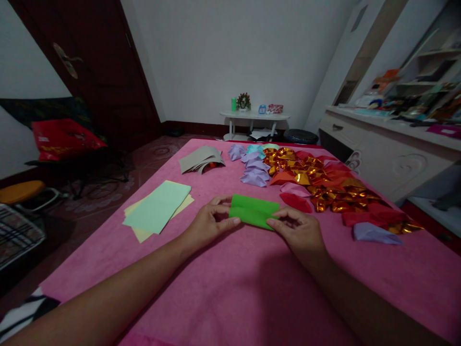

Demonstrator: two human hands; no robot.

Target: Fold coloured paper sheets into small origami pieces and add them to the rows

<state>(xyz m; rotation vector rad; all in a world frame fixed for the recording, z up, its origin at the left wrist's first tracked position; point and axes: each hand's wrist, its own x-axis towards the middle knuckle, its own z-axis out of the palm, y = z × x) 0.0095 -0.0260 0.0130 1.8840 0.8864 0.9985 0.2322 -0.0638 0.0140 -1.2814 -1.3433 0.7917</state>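
Simply a creased green paper rectangle (253, 210) between bare fingers (228, 224)

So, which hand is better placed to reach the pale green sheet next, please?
Likely the left hand: it is nearer the pale green sheet, although it and the right hand hold the bright green paper.

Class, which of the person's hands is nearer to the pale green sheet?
Left. The left hand is to the right of the pale green sheet, apart from it; the right hand is farther right.
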